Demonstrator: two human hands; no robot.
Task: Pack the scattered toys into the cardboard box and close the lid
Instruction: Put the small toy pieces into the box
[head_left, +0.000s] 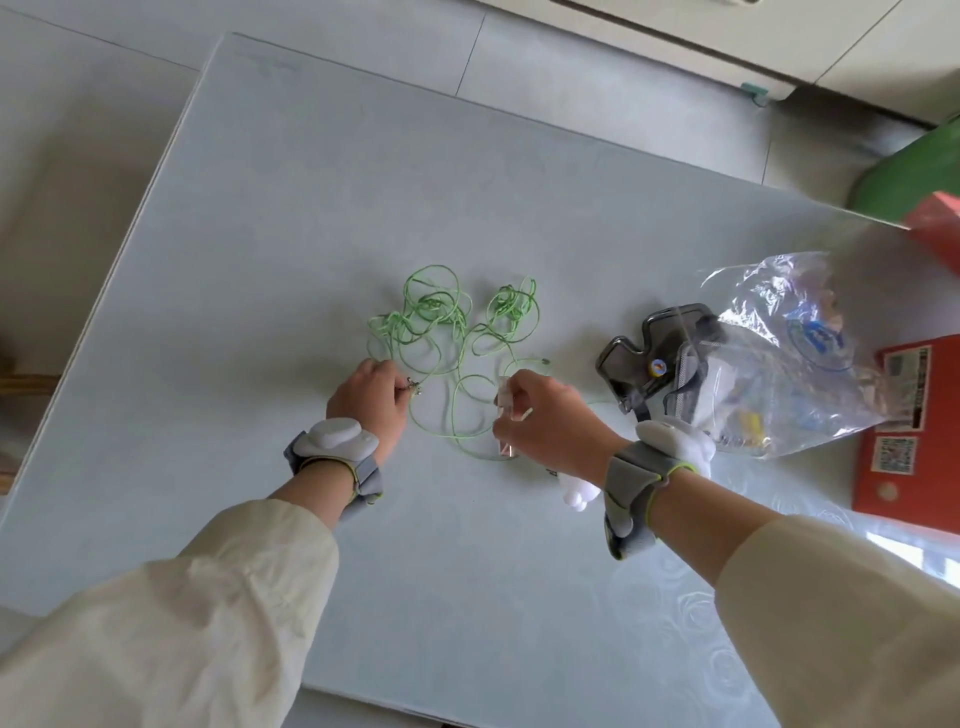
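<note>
On the pale table (311, 208) a tangled green string (441, 322) lies in loose loops, just beyond both hands. The left hand (371, 397) pinches a small metal piece (413, 386) at the string's near side; the right hand (545, 421) curls round a small clear piece (505, 410). To the right lie a dark grey toy (639, 358), a clear plastic bag (789, 364) of toys and, at the table's edge, a red box (930, 467). A white plush toy (576, 493) shows under the right wrist.

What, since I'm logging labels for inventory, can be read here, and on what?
Nothing is legible.
Stickers on the red box: print and square codes, too blurred.
Blue round logo on the plastic bag: unreadable.
Round sticker on the dark tray: too small.
</note>
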